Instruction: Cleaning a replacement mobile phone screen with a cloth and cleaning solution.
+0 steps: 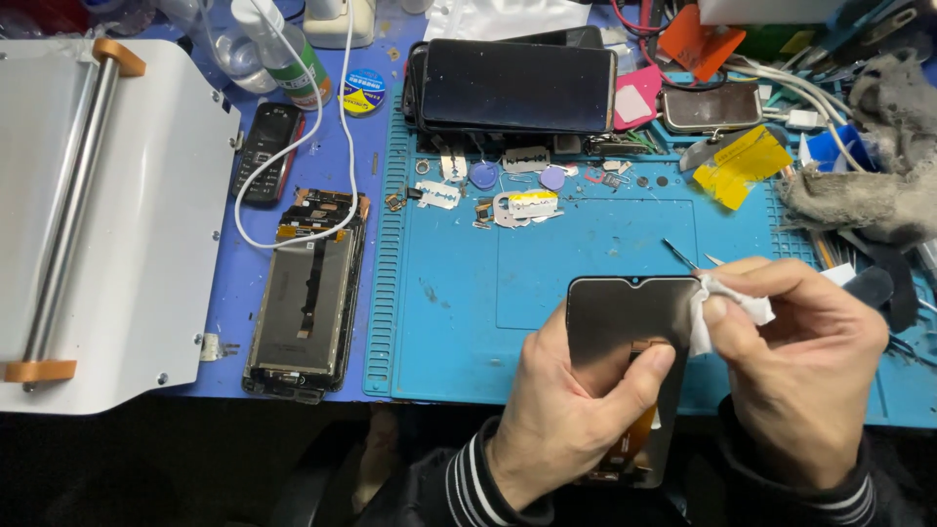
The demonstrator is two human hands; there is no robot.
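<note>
Bright even overhead light, soft shadows, sharp focus, dark lower edge

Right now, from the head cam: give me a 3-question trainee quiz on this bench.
1. True or false: the left hand holds the dark screen panel.
2. What does the right hand press on the panel's top corner?
A. razor blade
B. white wipe
C. yellow tape
3. Which device lies left of the blue mat, beside the white cable?

Key
1. True.
2. B, the white wipe, pinched in the fingers.
3. An opened phone, internals up; a small keypad phone lies above it.
</note>
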